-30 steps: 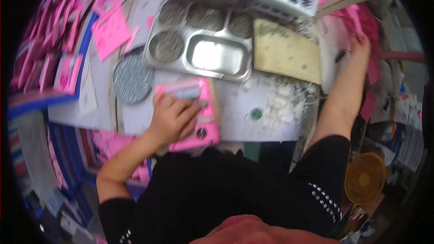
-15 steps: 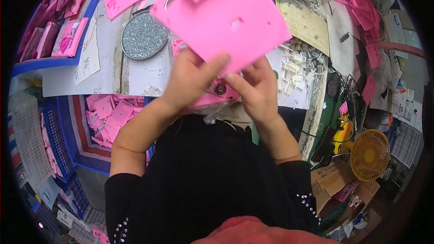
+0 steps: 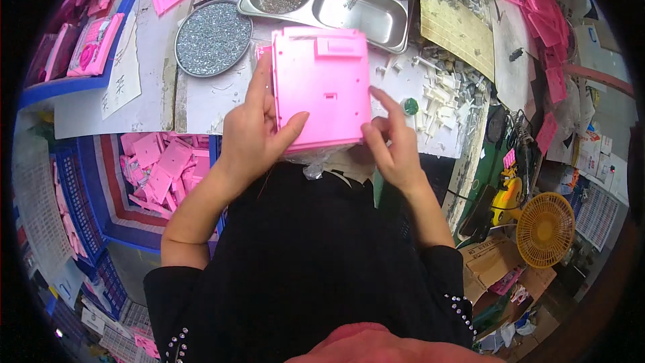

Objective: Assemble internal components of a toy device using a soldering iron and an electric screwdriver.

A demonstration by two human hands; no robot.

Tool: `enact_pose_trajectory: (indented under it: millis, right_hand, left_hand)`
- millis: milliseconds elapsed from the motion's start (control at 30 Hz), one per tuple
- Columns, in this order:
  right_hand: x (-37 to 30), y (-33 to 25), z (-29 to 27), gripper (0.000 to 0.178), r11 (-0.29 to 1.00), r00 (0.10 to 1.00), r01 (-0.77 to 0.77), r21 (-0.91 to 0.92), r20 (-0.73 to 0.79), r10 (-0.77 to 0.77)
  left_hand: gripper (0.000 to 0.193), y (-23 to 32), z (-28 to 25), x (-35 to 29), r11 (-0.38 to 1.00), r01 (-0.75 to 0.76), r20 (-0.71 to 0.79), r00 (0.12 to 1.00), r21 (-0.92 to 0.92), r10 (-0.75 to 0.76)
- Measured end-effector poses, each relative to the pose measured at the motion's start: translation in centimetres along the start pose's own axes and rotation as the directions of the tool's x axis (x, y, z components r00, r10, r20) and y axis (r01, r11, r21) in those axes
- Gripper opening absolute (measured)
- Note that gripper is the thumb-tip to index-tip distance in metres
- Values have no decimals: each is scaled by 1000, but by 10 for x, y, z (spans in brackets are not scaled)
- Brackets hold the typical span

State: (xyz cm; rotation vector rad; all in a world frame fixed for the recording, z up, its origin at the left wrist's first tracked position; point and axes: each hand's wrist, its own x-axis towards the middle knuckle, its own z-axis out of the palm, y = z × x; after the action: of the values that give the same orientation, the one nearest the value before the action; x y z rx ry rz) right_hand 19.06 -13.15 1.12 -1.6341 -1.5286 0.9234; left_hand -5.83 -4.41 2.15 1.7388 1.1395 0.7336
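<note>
A square pink plastic cover (image 3: 322,117) with a raised block near its far edge and several small holes lies over another pink part at the near edge of the table. My left hand (image 3: 252,131) grips its left side, thumb on the top face and index finger along the edge. At the right edge my right hand (image 3: 396,141) has its index finger stretched out and thumb apart, fingertips at the rim of the cover. Whatever sits under the cover is mostly hidden; crumpled clear plastic (image 3: 314,167) pokes out below it.
Behind the cover stands a metal compartment tray (image 3: 322,10) of screws, with a round dish of screws (image 3: 213,37) to its left. White plastic pieces (image 3: 443,97) and a green round item (image 3: 410,106) lie right. Pink parts (image 3: 161,165) fill a bin at left; an orange fan (image 3: 545,230) stands right.
The pink cover has come down from a tilted, raised position and now lies squared over the pink part. My right hand has loosened from its near edge and moved to its right side.
</note>
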Motion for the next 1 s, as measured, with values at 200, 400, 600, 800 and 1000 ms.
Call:
enact_pose_trajectory:
  millis: [200, 400, 600, 800, 1000]
  right_hand:
    - [10, 14, 2, 59, 1000, 996, -18, -11, 88, 19]
    - [14, 18, -2, 62, 995, 984, -11, 97, 176, -7]
    - [14, 18, 3, 69, 985, 979, -65, 162, 200, 31]
    - [21, 3, 4, 75, 997, 977, -79, -6, 198, 78]
    - [19, 6, 7, 77, 999, 981, -40, -34, 187, 45]
  left_hand:
    - [84, -8, 6, -2, 985, -65, -2, 998, 159, 66]
    - [74, -14, 13, -16, 975, 37, -53, 997, -220, -50]
    - [71, -19, 11, -16, 948, 106, -46, 991, -301, -126]
    - [67, -25, 7, -22, 993, 57, -109, 992, -108, -69]
    - [58, -19, 6, -23, 999, 37, -157, 987, 14, -35]
